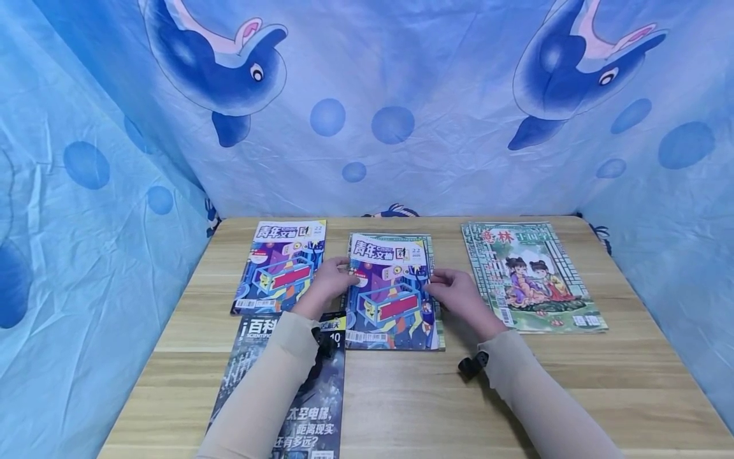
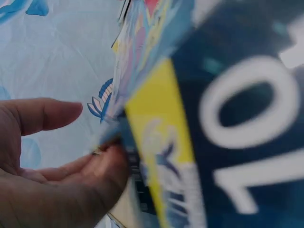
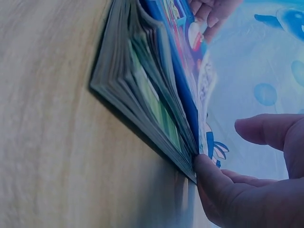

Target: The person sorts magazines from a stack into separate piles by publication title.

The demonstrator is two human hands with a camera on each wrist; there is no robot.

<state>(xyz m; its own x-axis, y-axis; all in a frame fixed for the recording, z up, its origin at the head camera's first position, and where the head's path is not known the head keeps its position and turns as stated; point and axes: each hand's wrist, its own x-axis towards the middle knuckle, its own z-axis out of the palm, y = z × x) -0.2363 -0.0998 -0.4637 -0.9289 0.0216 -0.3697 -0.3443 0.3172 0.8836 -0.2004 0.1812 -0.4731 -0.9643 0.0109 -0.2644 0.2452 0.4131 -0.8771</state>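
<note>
In the head view, a purple magazine (image 1: 387, 287) with a white title band lies on a green-edged magazine (image 1: 440, 335) in the middle of the table. My left hand (image 1: 328, 285) is at the left edge of this stack, and my right hand (image 1: 459, 296) touches its right edge. Seen from the right wrist, the fingertips (image 3: 205, 164) press against the thick page edges (image 3: 137, 90), while the thumb stands apart. The left wrist view likewise has the thumb (image 2: 52, 114) away from the fingers. A dark science magazine (image 1: 312, 395) lies partly beneath my left forearm.
Another purple magazine (image 1: 281, 268) lies at the back left. At the right is a green-covered magazine pile (image 1: 539, 280) with two drawn figures. Blue dolphin-print cloth (image 1: 355, 83) walls the wooden table (image 1: 413, 408) at the back and sides.
</note>
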